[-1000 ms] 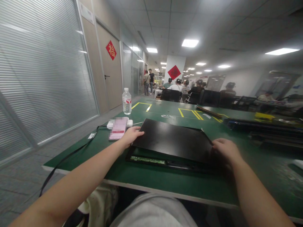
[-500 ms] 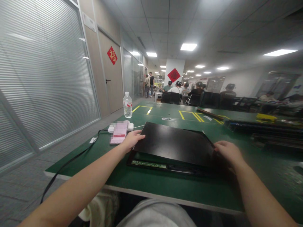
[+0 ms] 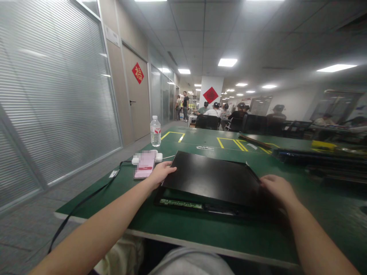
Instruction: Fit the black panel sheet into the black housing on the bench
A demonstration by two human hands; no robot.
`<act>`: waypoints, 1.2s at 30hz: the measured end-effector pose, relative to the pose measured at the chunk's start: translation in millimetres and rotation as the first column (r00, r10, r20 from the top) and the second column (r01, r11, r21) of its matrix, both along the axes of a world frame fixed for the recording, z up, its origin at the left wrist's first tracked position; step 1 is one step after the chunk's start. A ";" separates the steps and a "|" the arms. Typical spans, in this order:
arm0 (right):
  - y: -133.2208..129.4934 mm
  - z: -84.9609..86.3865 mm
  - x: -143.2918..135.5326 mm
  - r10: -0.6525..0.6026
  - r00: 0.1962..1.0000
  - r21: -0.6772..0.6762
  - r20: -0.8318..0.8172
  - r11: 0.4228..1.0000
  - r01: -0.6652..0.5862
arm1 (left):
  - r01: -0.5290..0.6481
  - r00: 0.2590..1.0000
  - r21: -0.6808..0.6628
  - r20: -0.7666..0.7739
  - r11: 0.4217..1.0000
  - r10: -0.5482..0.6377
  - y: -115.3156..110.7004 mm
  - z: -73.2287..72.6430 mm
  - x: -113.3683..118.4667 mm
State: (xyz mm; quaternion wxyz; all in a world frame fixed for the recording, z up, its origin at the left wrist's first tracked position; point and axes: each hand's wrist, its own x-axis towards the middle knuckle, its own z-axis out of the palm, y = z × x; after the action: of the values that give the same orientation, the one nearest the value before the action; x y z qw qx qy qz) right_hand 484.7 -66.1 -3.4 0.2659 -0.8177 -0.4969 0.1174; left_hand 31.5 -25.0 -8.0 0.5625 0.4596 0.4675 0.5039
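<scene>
Between my two hands is a flat black display panel (image 3: 212, 177), tilted above a dark frame (image 3: 220, 210) on the green table (image 3: 183, 226). My left hand (image 3: 164, 172) grips the panel's left edge, with the thumb on top. On the other side my right hand (image 3: 275, 188) is closed on the right edge; its fingertips are partly hidden. A green circuit board strip (image 3: 181, 204) shows along the frame's near side. The panel covers most of the frame.
Left of the panel lie a phone (image 3: 144, 166) and a white plug (image 3: 158, 157) with a black cable (image 3: 86, 204). A water bottle (image 3: 155, 131) stands behind them. Dark bars (image 3: 298, 156) and a yellow object (image 3: 323, 145) are at right. Several people sit farther back.
The whole view has shifted slightly, with the scene a little lower in the picture. Both hands keep their hold on the panel, which has hardly moved relative to the frame.
</scene>
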 end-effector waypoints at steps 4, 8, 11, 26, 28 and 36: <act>-0.5 0.6 -0.3 -0.003 1.000 0.010 0.004 1.000 0.003 | -0.028 1.000 -0.004 0.002 1.000 0.028 1.9 -2.0 -0.3; 0.7 -0.4 1.3 0.003 1.000 0.022 -0.001 1.000 -0.003 | -0.025 1.000 -0.004 -0.002 1.000 0.025 4.4 -4.7 -1.6; 2.1 -2.5 3.2 -0.004 1.000 0.023 -0.006 1.000 0.004 | -0.029 0.999 0.009 -0.016 1.000 0.029 5.2 -6.0 -2.5; 2.8 -5.3 3.2 -0.019 0.995 0.048 -0.103 0.999 0.024 | 0.000 0.998 0.124 -0.058 0.992 0.007 -0.3 1.4 -3.9; 2.9 -6.5 3.6 -0.024 0.993 0.049 -0.117 0.998 0.030 | 0.007 0.998 0.144 -0.068 0.990 0.002 0.0 1.7 -4.8; 4.9 -8.5 6.0 -0.024 0.994 0.041 -0.110 0.999 0.029 | -0.010 0.960 0.149 -0.274 0.989 0.051 -2.0 3.5 -7.1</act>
State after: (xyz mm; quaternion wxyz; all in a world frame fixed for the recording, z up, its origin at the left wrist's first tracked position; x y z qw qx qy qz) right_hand 490.7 -61.1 -11.9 0.3117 -0.8106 -0.4732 0.1478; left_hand 24.5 -27.0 -4.5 0.4484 0.5584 0.5104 0.4761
